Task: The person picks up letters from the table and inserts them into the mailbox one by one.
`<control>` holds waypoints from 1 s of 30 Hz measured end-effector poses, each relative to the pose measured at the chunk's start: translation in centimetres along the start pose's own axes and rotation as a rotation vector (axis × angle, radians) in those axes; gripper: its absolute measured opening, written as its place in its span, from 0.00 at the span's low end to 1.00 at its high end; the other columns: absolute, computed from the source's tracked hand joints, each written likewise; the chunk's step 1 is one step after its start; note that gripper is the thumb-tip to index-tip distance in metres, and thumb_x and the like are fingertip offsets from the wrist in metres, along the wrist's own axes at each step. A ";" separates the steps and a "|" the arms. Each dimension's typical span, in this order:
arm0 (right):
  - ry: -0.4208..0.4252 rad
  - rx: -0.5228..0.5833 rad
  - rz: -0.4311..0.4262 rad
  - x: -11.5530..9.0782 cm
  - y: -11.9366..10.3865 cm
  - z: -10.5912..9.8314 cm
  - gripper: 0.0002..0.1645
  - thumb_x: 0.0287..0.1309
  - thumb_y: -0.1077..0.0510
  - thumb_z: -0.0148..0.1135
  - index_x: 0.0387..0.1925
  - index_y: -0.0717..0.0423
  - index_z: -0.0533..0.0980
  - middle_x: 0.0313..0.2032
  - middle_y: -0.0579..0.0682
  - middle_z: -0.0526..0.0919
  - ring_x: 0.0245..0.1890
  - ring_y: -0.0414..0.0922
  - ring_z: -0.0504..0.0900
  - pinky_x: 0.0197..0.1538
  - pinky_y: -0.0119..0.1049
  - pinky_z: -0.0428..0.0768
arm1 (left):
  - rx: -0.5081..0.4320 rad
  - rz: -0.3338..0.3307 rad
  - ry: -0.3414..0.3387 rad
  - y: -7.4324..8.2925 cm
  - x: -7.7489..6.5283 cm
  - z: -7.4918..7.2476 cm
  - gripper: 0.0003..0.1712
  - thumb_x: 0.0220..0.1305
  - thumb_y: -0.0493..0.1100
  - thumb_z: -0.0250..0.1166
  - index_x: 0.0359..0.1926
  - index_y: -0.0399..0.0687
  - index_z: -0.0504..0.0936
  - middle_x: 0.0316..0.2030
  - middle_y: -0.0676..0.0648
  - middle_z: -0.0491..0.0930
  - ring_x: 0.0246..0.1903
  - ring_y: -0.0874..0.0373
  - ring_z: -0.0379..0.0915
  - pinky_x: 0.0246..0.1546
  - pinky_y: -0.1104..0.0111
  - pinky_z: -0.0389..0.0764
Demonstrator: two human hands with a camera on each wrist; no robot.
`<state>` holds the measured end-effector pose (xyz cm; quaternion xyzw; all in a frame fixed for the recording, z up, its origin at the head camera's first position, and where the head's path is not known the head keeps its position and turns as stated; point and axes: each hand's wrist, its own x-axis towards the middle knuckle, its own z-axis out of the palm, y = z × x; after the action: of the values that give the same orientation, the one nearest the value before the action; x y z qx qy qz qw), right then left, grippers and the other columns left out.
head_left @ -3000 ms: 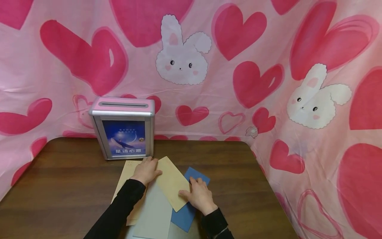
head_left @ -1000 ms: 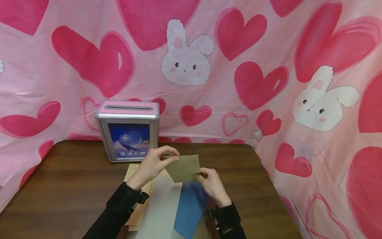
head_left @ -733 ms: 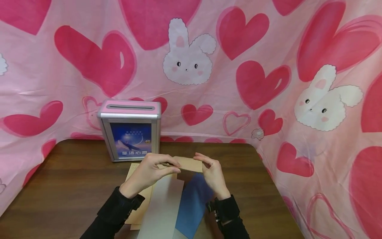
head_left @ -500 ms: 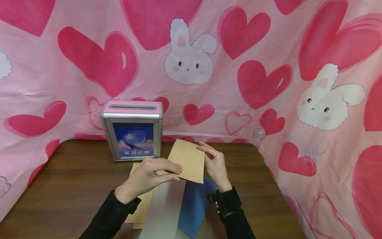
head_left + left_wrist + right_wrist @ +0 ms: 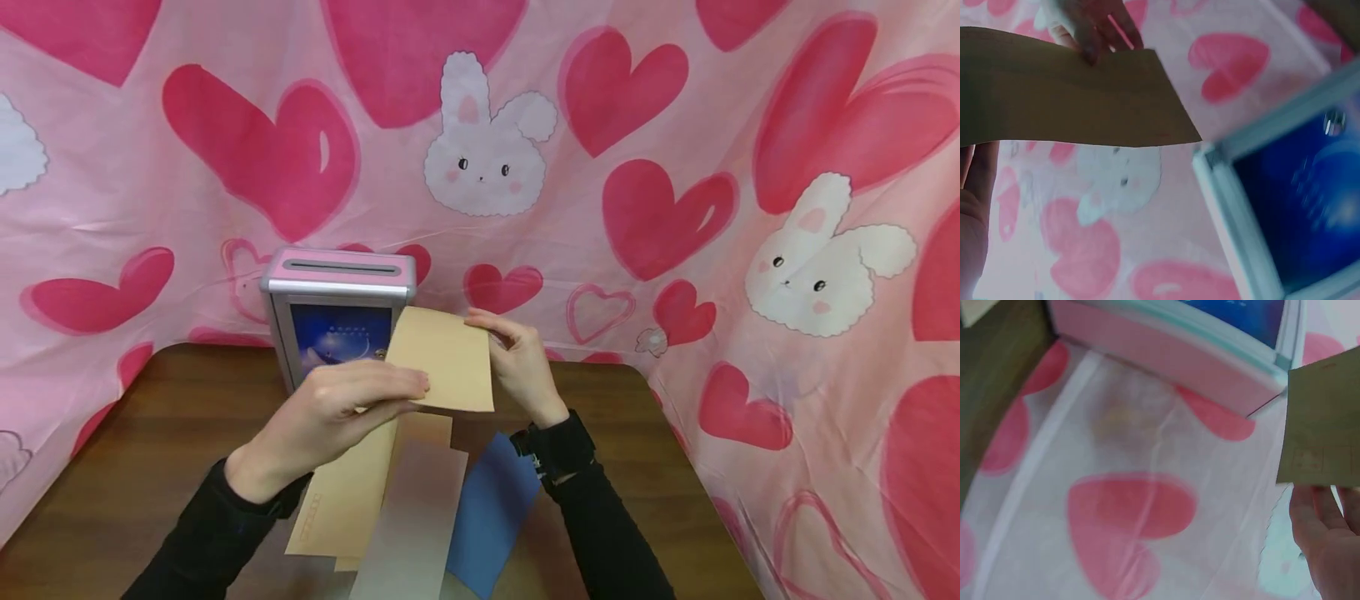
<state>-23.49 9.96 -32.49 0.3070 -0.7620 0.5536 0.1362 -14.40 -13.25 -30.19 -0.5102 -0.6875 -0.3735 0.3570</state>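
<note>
A tan paper envelope [image 5: 442,358] is held up in front of the box's right side, its broad face towards me. My left hand [image 5: 318,421] pinches its lower left corner between thumb and fingers. The right hand [image 5: 521,367] grips its upper right edge. In the right wrist view, faint printed squares show on the envelope's other face [image 5: 1322,425], with right-hand fingers [image 5: 1319,519] at its edge. The box [image 5: 341,290], silver-framed with a slotted pink top and a blue picture, stands at the back; my left hand and the envelope hide part of its front.
Below the hands, more tan envelopes [image 5: 345,504], a long pale grey envelope or card [image 5: 412,525] and a blue one [image 5: 491,517] overlap on the brown wooden table [image 5: 622,467]. A pink cloth [image 5: 570,217] with hearts and rabbits hangs behind it.
Both hands have lifted the tan envelope off the pile, turned it over in the air, and carried it up and left towards the box. The blue paper below is now more exposed.
</note>
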 end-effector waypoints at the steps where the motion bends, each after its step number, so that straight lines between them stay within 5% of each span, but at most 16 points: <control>1: -0.016 0.006 -0.016 0.9 0.0 0.1 0.14 0.60 0.67 0.59 0.47 0.70 0.80 0.53 0.65 0.81 0.56 0.47 0.77 0.56 0.48 0.78 | 0.022 0.001 0.010 -0.2 0.4 -0.8 0.21 0.66 0.49 0.58 0.38 0.36 0.87 0.36 0.41 0.88 0.39 0.54 0.83 0.47 0.75 0.81; 6: -0.078 0.007 -0.054 5.2 -1.0 0.9 0.15 0.60 0.64 0.61 0.47 0.66 0.81 0.48 0.61 0.84 0.46 0.44 0.82 0.50 0.40 0.83 | 0.161 -0.036 0.051 -1.0 3.0 -5.2 0.24 0.65 0.52 0.58 0.40 0.33 0.86 0.36 0.39 0.87 0.43 0.62 0.81 0.52 0.83 0.73; 9: -0.088 -0.008 -0.040 7.6 -2.1 1.7 0.14 0.59 0.62 0.62 0.46 0.63 0.82 0.43 0.60 0.87 0.40 0.44 0.83 0.46 0.36 0.83 | 0.237 -0.088 0.060 -1.7 4.7 -7.6 0.15 0.58 0.40 0.67 0.43 0.33 0.86 0.37 0.38 0.87 0.44 0.65 0.80 0.51 0.84 0.73; 13: -0.080 -0.001 0.007 9.8 -4.4 3.2 0.14 0.59 0.66 0.61 0.46 0.67 0.81 0.42 0.63 0.87 0.40 0.49 0.84 0.48 0.41 0.84 | 0.333 -0.187 0.094 -3.2 6.4 -9.8 0.19 0.46 0.23 0.70 0.44 0.34 0.85 0.37 0.39 0.87 0.43 0.67 0.80 0.49 0.87 0.73; 15: -0.075 0.002 0.035 10.4 -5.4 3.9 0.14 0.59 0.68 0.60 0.47 0.69 0.81 0.42 0.65 0.86 0.41 0.51 0.84 0.49 0.43 0.83 | 0.377 -0.246 0.114 -4.1 6.9 -10.7 0.17 0.51 0.26 0.68 0.44 0.36 0.85 0.38 0.40 0.87 0.42 0.71 0.78 0.47 0.88 0.72; 23: -0.056 0.004 0.121 12.7 -4.9 6.6 0.14 0.60 0.67 0.60 0.47 0.67 0.81 0.42 0.63 0.86 0.37 0.49 0.83 0.32 0.24 0.76 | 0.405 -0.443 0.184 -7.0 7.5 -12.5 0.15 0.60 0.35 0.64 0.49 0.41 0.85 0.38 0.51 0.83 0.38 0.75 0.73 0.45 0.86 0.74; 27: -0.019 0.063 0.135 14.0 -2.4 7.8 0.13 0.59 0.66 0.61 0.45 0.66 0.82 0.40 0.62 0.87 0.38 0.43 0.84 0.43 0.28 0.81 | 0.408 -0.483 0.262 -8.1 7.7 -12.6 0.15 0.60 0.38 0.65 0.49 0.44 0.84 0.37 0.63 0.79 0.38 0.72 0.73 0.44 0.85 0.74; 30: -0.003 0.093 0.149 14.5 -0.9 8.4 0.13 0.58 0.66 0.62 0.44 0.67 0.82 0.40 0.63 0.87 0.37 0.41 0.84 0.47 0.35 0.83 | 0.418 -0.480 0.330 -8.8 8.0 -12.4 0.14 0.60 0.39 0.65 0.47 0.42 0.85 0.36 0.61 0.79 0.38 0.70 0.72 0.44 0.83 0.74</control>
<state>-33.11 -2.64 -26.83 0.2563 -0.7565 0.5964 0.0793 -23.40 -22.38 -18.74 -0.1831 -0.7825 -0.3753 0.4619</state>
